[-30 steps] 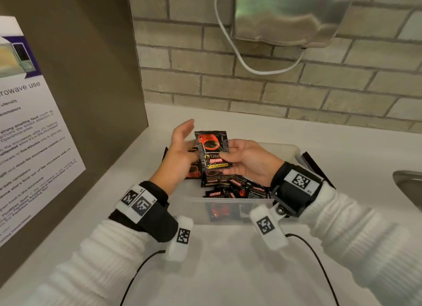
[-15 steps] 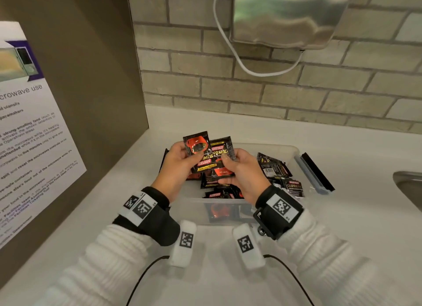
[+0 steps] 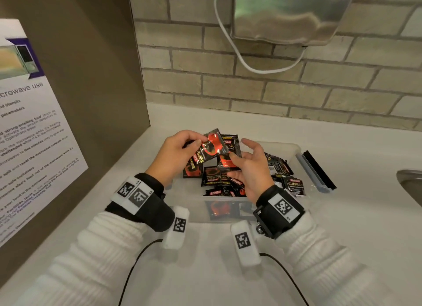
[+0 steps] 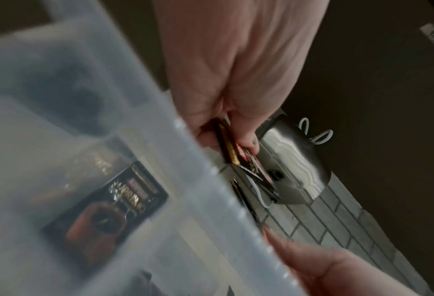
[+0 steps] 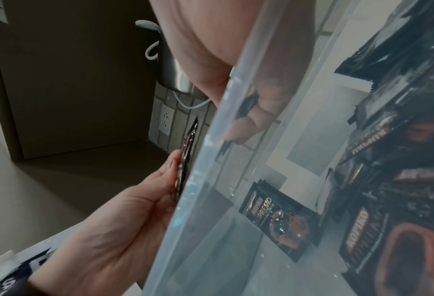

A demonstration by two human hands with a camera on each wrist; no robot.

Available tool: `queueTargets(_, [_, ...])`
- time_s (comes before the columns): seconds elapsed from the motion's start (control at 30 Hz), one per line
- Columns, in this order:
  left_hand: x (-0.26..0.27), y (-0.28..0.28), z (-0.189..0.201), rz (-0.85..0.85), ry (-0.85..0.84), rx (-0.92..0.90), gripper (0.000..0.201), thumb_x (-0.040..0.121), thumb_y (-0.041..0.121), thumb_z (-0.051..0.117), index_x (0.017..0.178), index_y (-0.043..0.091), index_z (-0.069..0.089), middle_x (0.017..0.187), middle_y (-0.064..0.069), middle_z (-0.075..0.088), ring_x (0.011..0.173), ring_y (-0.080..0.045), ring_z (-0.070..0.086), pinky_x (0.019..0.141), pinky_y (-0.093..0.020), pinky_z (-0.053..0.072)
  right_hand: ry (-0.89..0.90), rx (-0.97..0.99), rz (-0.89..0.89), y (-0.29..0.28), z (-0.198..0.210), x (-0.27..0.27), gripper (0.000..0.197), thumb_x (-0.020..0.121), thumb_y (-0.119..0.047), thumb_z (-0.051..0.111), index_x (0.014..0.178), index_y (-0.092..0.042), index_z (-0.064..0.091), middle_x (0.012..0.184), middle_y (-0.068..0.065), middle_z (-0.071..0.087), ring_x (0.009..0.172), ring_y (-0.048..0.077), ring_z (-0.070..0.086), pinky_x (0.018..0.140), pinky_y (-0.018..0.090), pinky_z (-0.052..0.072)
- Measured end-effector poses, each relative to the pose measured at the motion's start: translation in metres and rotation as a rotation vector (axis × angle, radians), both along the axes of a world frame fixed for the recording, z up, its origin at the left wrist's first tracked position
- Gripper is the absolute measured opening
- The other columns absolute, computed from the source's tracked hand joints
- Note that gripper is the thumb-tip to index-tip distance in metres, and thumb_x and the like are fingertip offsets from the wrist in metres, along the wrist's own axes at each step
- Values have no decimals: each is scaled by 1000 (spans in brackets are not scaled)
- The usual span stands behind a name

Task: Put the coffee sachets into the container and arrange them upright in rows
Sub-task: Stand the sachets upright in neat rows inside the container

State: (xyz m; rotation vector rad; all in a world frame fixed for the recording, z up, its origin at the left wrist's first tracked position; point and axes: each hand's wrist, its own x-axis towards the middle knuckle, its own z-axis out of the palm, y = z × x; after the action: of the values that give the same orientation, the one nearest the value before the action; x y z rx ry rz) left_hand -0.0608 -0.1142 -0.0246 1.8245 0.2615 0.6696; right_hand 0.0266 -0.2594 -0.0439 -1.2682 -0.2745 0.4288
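A clear plastic container [image 3: 296,148] stands on the white counter with several black-and-red coffee sachets [image 3: 214,177] lying loose and flat in it. Above its left half, my left hand [image 3: 198,144] pinches one tilted sachet [image 3: 213,145] by its top left edge. Just to the right, my right hand [image 3: 235,164] holds a second sachet [image 3: 230,145] between thumb and lower fingers, its index finger lifted. The left wrist view shows sachet edges [image 4: 230,149] pinched in my left hand [image 4: 238,140]. In the right wrist view, sachets [image 5: 276,216] show through the container wall [image 5: 211,160].
The container's lid [image 3: 316,171] lies just right of it, with a steel sink edge [image 3: 411,187] beyond. A brown panel with a microwave notice [image 3: 34,134] stands on the left. A steel dispenser [image 3: 290,10] with a white cable [image 3: 251,63] hangs on the brick wall.
The two sachets held together a moment ago are now apart. My left hand has turned its sachet to a slant, and my right hand has shifted right with its index finger raised.
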Motion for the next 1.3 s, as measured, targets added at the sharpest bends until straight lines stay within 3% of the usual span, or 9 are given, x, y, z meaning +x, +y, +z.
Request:
queueTargets(0.13, [-4,5,25,-167,129,290,22,92,10,55,108,25,57,93,7,64,85,0,61,72,-9,49,-43,-37,38,0,2,-2,19,92,1,49,103,-14,55,100,11,61,71,16,62,50,23,54])
queueTargets(0.4, [8,6,44,-359,354,537,19,91,13,58,89,31,65,82,18,64,71,7,59,67,-9,43,-156,-93,224,0,6,-10,20,89,-27,59,97,-11,67,93,6,68,85,18,65,84,42,54])
queueTargets(0.53, [17,1,26,-143,125,310,22,88,13,62,104,26,54,102,6,60,84,-11,57,77,-26,49,-285,-194,248,1,3,-14,9,81,-9,69,88,-13,65,87,10,66,81,22,63,81,39,54])
queueTargets(0.63, [19,-4,13,54,85,-23,28,97,21,46,125,16,45,122,-4,53,103,-16,57,93,-33,48,-160,-87,219,0,3,-9,10,86,-6,62,95,-9,62,95,13,66,88,27,64,83,44,53])
queueTargets(0.73, [12,-4,0,-60,184,-346,39,101,30,36,126,2,47,115,-11,61,102,-20,62,99,-38,46,-49,-1,221,-1,3,-5,19,90,-7,55,109,-4,58,106,15,65,98,29,62,87,45,53])
queueTargets(0.8, [4,-9,-4,-208,173,-501,41,99,37,33,114,8,57,108,-12,66,101,-20,64,95,-34,48,-4,39,207,1,2,-3,24,93,-8,52,116,-3,55,114,17,63,104,29,61,91,46,51])
queueTargets(0.87, [-1,-15,-9,-283,142,-547,40,96,39,36,116,11,57,111,-12,66,106,-22,64,93,-33,49,22,80,191,2,2,-2,27,95,-10,49,121,-2,51,113,16,62,101,27,61,88,43,52])
queueTargets(1.03, [-1,-25,-18,-210,62,-522,26,93,4,50,117,5,58,110,-10,68,100,-19,65,87,-30,54,84,135,172,3,3,0,29,99,-13,40,125,-1,48,116,16,62,99,23,62,82,37,54])
queueTargets(1.3, [3,-22,-19,-21,11,-570,34,84,0,62,117,-1,58,97,-11,70,92,-23,67,85,-34,54,-61,-78,161,1,1,-1,22,96,-14,48,112,-6,59,90,2,65,74,11,58,59,23,42])
